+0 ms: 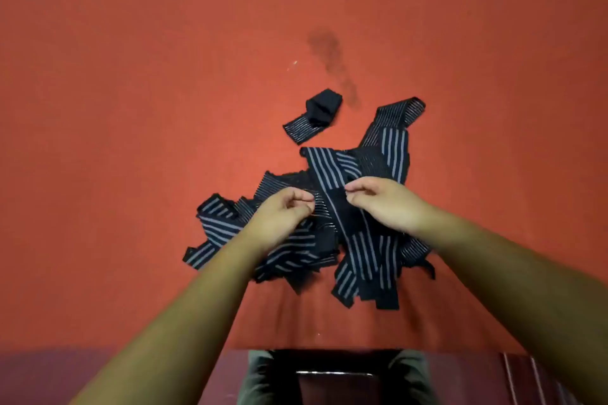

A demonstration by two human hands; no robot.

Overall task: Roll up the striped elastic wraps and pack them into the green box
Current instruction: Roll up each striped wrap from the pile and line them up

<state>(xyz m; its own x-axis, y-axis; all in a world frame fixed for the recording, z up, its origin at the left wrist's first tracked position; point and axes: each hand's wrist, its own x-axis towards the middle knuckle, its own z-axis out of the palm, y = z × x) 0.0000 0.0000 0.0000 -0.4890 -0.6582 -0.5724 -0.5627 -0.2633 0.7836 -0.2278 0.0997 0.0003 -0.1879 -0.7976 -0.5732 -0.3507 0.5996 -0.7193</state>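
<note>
Between both hands: striped wrap [324,204] atop pile [296,233]; left hand [283,214] pinches its edge, right hand [383,204] pinches opposite edge.

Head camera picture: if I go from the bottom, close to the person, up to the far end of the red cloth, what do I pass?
Trousers → pile of striped wraps → small half-rolled wrap lying apart → dark stain on the red cloth.
</note>
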